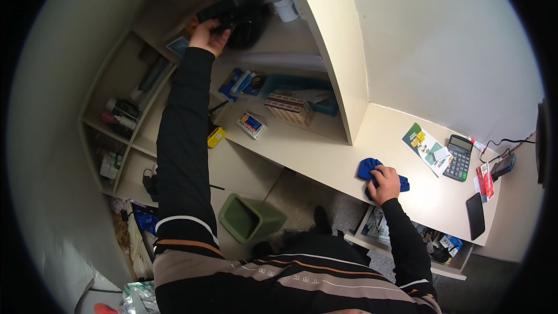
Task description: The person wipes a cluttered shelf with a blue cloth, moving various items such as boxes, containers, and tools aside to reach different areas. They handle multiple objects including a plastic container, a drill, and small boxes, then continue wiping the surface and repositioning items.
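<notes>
My left hand reaches up to the shelf at the upper left. Its fingers are closed on the near end of a long black object, whose exact kind I cannot make out. A rounded dark thing sits just beside it. On the desk at the right, my right hand grips a crumpled blue cloth, and the cloth sticks out on both sides of the fingers. A white jar stands on the shelf, right of the black object.
Below the shelf are a blue tray, a striped box and a small white box. A calculator, leaflet and phone lie at the right. An open drawer juts out; a green bin stands below.
</notes>
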`<action>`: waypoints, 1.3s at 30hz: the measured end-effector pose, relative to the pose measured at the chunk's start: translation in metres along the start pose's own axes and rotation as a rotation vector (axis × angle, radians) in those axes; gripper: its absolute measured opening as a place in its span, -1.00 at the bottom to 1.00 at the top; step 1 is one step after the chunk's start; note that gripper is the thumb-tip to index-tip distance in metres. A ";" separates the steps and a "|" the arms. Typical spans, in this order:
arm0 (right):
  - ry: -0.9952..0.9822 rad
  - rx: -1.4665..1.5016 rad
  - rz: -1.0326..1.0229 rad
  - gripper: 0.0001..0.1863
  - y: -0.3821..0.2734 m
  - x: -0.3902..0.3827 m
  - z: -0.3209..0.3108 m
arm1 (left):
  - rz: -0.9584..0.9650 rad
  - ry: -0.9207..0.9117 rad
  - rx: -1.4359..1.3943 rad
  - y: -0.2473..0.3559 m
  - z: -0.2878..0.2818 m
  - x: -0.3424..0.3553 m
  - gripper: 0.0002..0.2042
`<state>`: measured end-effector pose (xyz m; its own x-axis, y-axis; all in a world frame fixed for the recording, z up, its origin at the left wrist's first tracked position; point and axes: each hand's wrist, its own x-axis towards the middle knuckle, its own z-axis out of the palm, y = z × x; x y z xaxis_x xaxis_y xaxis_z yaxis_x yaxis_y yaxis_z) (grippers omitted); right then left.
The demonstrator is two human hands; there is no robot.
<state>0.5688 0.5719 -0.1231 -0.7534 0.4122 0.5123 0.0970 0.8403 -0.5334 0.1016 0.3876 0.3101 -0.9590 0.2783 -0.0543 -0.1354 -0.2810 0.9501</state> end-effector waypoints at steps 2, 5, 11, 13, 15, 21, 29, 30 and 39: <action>-0.006 -0.012 0.003 -0.71 0.001 0.000 0.000 | -0.013 -0.004 0.006 -0.003 0.005 0.004 -0.78; -0.006 -0.014 0.003 -0.71 -0.002 0.000 0.000 | 0.002 -0.007 0.031 -0.008 0.004 0.012 -0.77; 0.007 -0.001 0.005 -0.71 -0.002 0.000 0.001 | 0.016 -0.047 0.044 -0.016 -0.007 0.028 -0.74; 0.012 -0.030 0.004 -0.70 0.004 0.000 0.003 | 0.049 -0.093 0.095 -0.018 -0.006 0.031 -0.75; -0.006 -0.007 -0.028 -0.67 0.003 0.001 0.005 | 0.047 -0.180 0.285 -0.001 -0.039 0.057 -0.73; 0.156 -0.167 0.140 -0.66 0.027 -0.006 -0.015 | 0.390 -0.117 0.544 -0.003 -0.084 -0.046 -0.68; -0.326 -0.026 0.002 -0.68 -0.083 0.014 0.088 | -0.436 -0.112 0.791 -0.220 -0.273 -0.217 -0.66; -0.432 0.097 -0.117 -0.71 -0.106 0.013 0.099 | -0.490 -0.230 0.762 -0.250 -0.297 -0.236 -0.63; 0.004 -0.124 0.538 -0.66 0.037 0.148 -0.012 | -1.003 -0.276 0.628 -0.369 -0.472 -0.480 -0.82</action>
<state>0.4690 0.6683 -0.0587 -0.5736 0.7963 0.1921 0.5441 0.5457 -0.6373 0.4940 -0.0757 -0.1589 -0.4022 0.3243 -0.8562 -0.5694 0.6437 0.5113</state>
